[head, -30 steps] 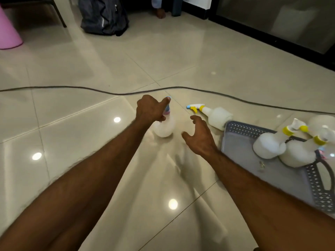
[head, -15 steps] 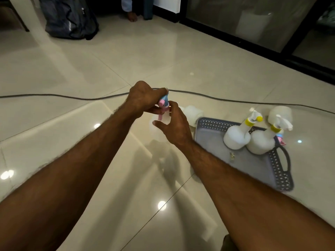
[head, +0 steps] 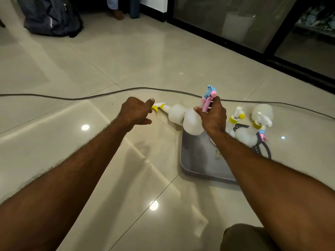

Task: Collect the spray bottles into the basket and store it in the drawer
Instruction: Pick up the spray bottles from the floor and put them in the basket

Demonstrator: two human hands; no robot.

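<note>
Bottle transfer to basket: one held, one loose on the floor.

Right hand (head: 213, 117) grips the pink-and-blue spray bottle (head: 193, 122) by its neck, above the near corner of the grey basket (head: 199, 160); left hand (head: 136, 112) is loosely curled and holds nothing, just beside the yellow-nozzle bottle (head: 175, 115) lying on the floor. Risk, as a judgement: lowering the held bottle against the two standing bottles (head: 244, 131) could topple them, and the cable (head: 72, 97) nearby could snag. Basket's far side is hidden behind the forearm and bottles; no drawer is in view.
</note>
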